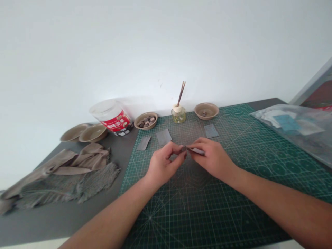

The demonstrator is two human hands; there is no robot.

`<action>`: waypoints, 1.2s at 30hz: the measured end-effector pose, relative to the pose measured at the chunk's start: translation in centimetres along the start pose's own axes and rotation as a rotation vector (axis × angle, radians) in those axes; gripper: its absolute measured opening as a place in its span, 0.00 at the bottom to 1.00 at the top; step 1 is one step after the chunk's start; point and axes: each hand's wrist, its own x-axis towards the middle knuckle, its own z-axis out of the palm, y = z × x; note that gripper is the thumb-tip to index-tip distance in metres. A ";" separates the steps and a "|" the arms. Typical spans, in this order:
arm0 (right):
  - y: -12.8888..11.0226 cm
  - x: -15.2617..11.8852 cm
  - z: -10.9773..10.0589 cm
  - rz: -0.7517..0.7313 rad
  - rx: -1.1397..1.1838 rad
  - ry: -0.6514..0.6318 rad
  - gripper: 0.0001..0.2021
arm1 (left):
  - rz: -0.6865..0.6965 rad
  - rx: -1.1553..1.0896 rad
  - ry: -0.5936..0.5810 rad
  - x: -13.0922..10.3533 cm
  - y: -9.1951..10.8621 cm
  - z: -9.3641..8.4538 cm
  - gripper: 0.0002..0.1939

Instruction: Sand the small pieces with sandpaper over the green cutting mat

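Over the middle of the green cutting mat (207,214), my left hand (162,164) pinches a small dark roundish piece (184,148) between thumb and forefinger. My right hand (214,155) grips a folded sheet of grey sandpaper (198,151), its edge at the small piece. Behind my hands lie further sandpaper sheets: one small (144,143) and one larger (164,137) to the left, and another (211,131) to the right. A brown bowl (137,123) holds several small brown and dark pieces. In the right bowl (214,114) sits what looks like one small piece.
A reed diffuser (178,114) stands between the bowls near the wall. At left are a plastic tub with a red label (116,121), two brown bowls (90,135) (67,135) and crumpled cloth (90,171). A clear plastic bag (293,128) covers the mat's right side.
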 end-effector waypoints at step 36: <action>0.4 0.1 0.5 0.174 0.075 -0.214 0.20 | -0.085 -0.420 0.132 1.6 -0.2 -0.6 0.13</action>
